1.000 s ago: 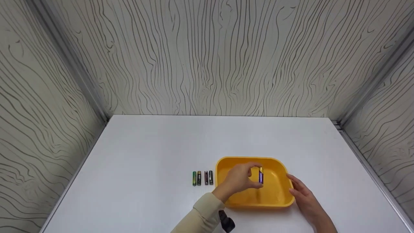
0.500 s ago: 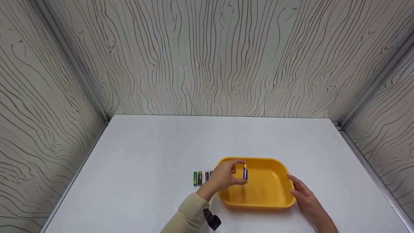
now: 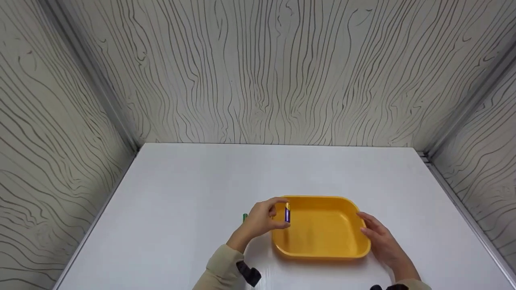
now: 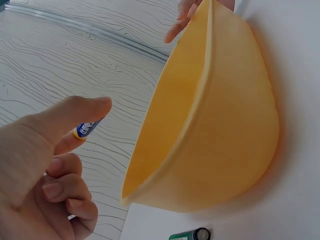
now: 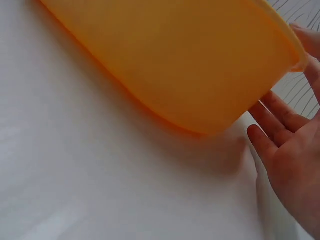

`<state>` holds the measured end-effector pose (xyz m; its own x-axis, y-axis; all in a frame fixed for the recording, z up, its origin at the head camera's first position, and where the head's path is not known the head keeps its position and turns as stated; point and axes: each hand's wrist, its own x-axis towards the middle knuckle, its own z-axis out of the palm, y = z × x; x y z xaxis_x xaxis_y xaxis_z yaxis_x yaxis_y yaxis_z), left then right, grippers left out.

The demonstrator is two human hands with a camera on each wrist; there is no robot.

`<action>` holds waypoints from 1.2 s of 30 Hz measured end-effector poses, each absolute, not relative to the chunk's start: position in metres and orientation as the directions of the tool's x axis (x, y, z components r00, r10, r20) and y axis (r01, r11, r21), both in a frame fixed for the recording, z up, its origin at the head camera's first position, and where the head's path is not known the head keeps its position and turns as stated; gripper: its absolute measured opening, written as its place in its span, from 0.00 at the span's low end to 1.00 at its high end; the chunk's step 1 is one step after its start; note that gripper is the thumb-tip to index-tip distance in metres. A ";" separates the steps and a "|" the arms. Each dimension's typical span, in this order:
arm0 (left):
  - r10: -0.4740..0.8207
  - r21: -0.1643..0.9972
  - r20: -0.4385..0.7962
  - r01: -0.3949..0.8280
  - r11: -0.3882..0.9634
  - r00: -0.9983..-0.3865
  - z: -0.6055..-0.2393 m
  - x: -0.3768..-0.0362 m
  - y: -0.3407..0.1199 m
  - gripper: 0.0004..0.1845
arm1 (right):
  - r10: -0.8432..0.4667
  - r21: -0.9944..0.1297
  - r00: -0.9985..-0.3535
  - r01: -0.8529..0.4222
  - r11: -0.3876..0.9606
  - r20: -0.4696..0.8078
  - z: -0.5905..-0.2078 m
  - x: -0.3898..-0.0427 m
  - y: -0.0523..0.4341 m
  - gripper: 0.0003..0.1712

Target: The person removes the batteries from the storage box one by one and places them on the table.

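Observation:
My left hand (image 3: 260,217) pinches a blue and yellow battery (image 3: 287,212) end to end between thumb and forefinger, above the left side of a yellow plastic basin (image 3: 322,254). In the left wrist view, the other fingers curl in beneath the battery (image 4: 86,129). At the basin's right rim is my right hand (image 3: 383,241), its fingers loosely extended. The right wrist view shows those fingers (image 5: 272,120) beside the basin's outer wall; firm contact is hard to judge.
A green battery (image 3: 244,217) lies on the white table (image 3: 181,201) left of the basin, mostly hidden by my left hand. In the left wrist view, a dark-green battery end (image 4: 192,235) shows near the basin. Wood-patterned walls (image 3: 258,80) enclose the table.
My left hand has carried the battery leftward across the basin and now covers most of the row of batteries on the table. The right hand has shifted slightly upward at the rim.

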<state>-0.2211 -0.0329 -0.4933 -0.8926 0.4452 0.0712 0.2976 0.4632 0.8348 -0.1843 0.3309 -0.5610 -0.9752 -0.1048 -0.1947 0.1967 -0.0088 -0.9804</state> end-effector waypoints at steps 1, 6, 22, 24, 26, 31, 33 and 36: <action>0.444 0.840 0.067 0.291 0.458 -0.893 -0.494 -0.221 -0.036 0.29 | -0.115 -0.977 -0.972 0.210 -0.026 -0.206 -0.562 -0.185 0.331 0.28; 0.429 0.880 0.017 0.217 0.423 -0.903 -0.495 -0.222 -0.051 0.30 | -0.101 -0.965 -0.964 0.255 -0.067 -0.248 -0.566 -0.187 0.330 0.28; 0.373 0.856 0.011 0.202 0.476 -0.928 -0.505 -0.223 -0.092 0.30 | -0.136 -0.955 -0.958 0.269 -0.123 -0.252 -0.567 -0.185 0.332 0.27; 0.375 0.856 0.001 0.195 0.479 -0.927 -0.508 -0.224 -0.097 0.30 | -0.135 -0.957 -0.960 0.261 -0.125 -0.244 -0.568 -0.185 0.331 0.27; 0.373 0.860 -0.006 0.185 0.475 -0.928 -0.513 -0.224 -0.102 0.30 | -0.139 -0.958 -0.962 0.254 -0.132 -0.235 -0.569 -0.185 0.330 0.27; 0.333 0.864 -0.015 0.155 0.478 -0.943 -0.529 -0.227 -0.117 0.31 | -0.126 -0.960 -0.966 0.244 -0.140 -0.227 -0.569 -0.185 0.330 0.27; 0.308 0.860 -0.023 0.138 0.491 -0.951 -0.536 -0.227 -0.123 0.31 | -0.119 -0.959 -0.964 0.251 -0.132 -0.236 -0.569 -0.184 0.330 0.27; 0.278 0.854 -0.035 0.115 0.507 -0.960 -0.545 -0.227 -0.130 0.31 | -0.123 -0.957 -0.961 0.264 -0.123 -0.249 -0.568 -0.184 0.332 0.28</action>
